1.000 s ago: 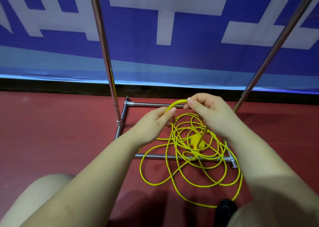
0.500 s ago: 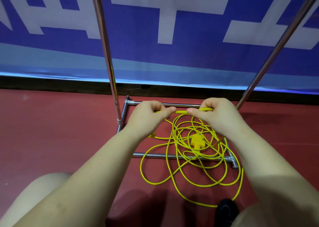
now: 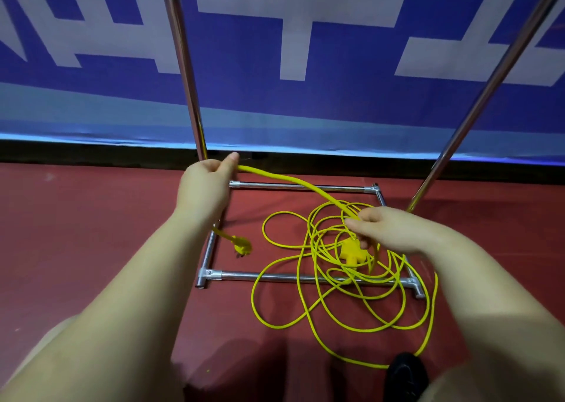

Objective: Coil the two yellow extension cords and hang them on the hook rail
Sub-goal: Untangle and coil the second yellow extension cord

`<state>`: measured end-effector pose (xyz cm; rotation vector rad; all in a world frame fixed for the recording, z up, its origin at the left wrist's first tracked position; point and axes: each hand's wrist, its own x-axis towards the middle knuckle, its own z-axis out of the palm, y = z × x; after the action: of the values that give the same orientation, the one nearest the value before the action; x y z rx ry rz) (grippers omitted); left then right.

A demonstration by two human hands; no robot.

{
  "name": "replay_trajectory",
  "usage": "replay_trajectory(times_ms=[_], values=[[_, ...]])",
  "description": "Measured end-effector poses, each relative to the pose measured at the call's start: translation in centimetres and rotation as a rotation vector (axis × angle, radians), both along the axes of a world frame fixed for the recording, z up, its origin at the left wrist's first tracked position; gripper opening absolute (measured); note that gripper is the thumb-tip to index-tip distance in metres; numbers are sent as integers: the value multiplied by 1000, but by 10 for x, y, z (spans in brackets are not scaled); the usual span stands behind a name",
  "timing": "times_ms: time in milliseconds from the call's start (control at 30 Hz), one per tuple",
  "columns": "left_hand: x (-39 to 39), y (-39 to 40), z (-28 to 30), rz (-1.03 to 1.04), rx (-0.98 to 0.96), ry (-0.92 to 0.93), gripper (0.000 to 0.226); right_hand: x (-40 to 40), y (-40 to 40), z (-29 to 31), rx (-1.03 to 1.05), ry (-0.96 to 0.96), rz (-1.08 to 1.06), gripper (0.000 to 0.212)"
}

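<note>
A yellow cord [image 3: 293,184] runs taut-ish through the air between two hands. The left hand [image 3: 204,187] is closed around it, fingers curled, thumb up. Below that hand a short tail hangs down, ending in a yellow plug [image 3: 242,245] that dangles just above the floor [image 3: 91,233]. The right hand [image 3: 388,230] pinches the same cord lower down, between thumb and fingertips, directly over the heap.

Under and around the right hand the rest of the cord lies in a loose tangle [image 3: 336,279] on the red floor, many loops crossing one another. A yellow socket block [image 3: 353,252] sits in the middle of it, just below the right hand's fingers. Whether the heap is one cord or both cannot be told. No coil is formed yet.

The loops drape over the metal base frame [image 3: 275,277] of a rack, whose two upright poles [image 3: 186,80] rise beyond the hands, the left one just behind the left hand. A dark shoe [image 3: 403,371] rests on or beside the nearest loop.

Likely trouble: pulling more length could tighten the crossed loops into a knot, snag the cord on a frame corner, or drag the socket block along. The shoe may be pinning the near loop. The swinging plug could catch the frame.
</note>
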<state>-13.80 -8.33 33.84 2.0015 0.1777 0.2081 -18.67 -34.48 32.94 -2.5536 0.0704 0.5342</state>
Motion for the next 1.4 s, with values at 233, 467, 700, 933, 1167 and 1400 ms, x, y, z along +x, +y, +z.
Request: replay_trajectory(times_ms=[233,467,700,933,1167,1400], values=[[3,-4,-17,92,-81,-55,20,-8,-1,18,563,-142,-115,11],[-29,-47,-13,-515,-86,101,19,-6,27,26,917,-109,-248,22],[-49,-69,-35,-899,-51,387,37,9,29,22,1056,-185,-527,22],[-44,-70,-35,-980,-1,297,17,21,24,21,1107,-202,-467,26],[-19,-56,-5,-534,-612,199,16,7,36,6,516,55,49,40],[0,-39,0,-241,-916,234,13,10,34,-20,-38,-36,264,8]])
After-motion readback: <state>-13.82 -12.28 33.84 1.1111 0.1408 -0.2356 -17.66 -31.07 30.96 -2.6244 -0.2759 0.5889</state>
